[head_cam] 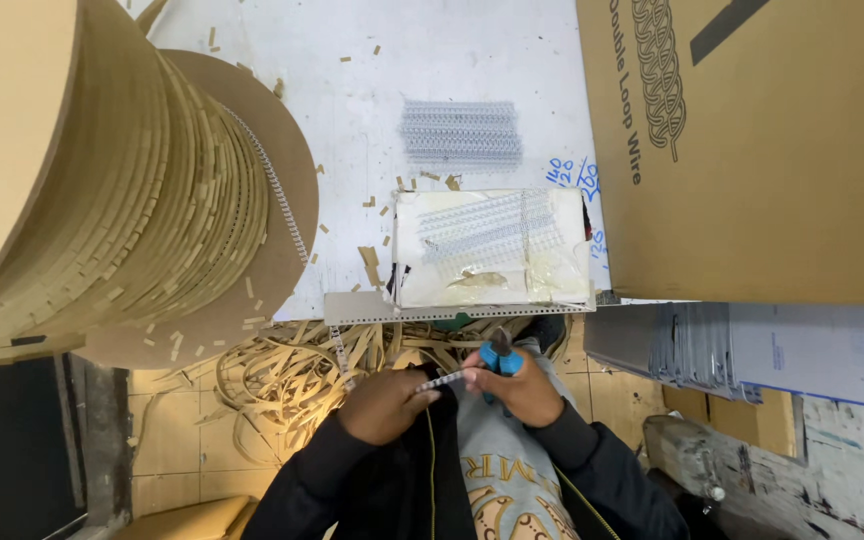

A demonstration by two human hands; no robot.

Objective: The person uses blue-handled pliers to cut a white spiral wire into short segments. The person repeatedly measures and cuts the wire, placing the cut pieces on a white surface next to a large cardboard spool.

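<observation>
My left hand point(384, 403) pinches a thin strip of double-loop binding wire point(444, 380) that runs across my lap toward my right hand. My right hand point(524, 390) grips blue-handled cutting pliers point(498, 357), their jaws at the strip's right end. The wire feeds down from a large cardboard spool point(102, 180) at the left, along its rim and over the table edge. On the white table point(372, 110) lies a row of cut wire pieces point(460, 133), and behind it a small white box point(492, 247) holds more cut pieces.
A big brown cardboard carton point(752, 150) fills the upper right. Below it lies a stack of grey sheets point(752, 350). A tangle of tan paper strips point(292, 375) lies on the tiled floor under the table edge. Paper scraps dot the table.
</observation>
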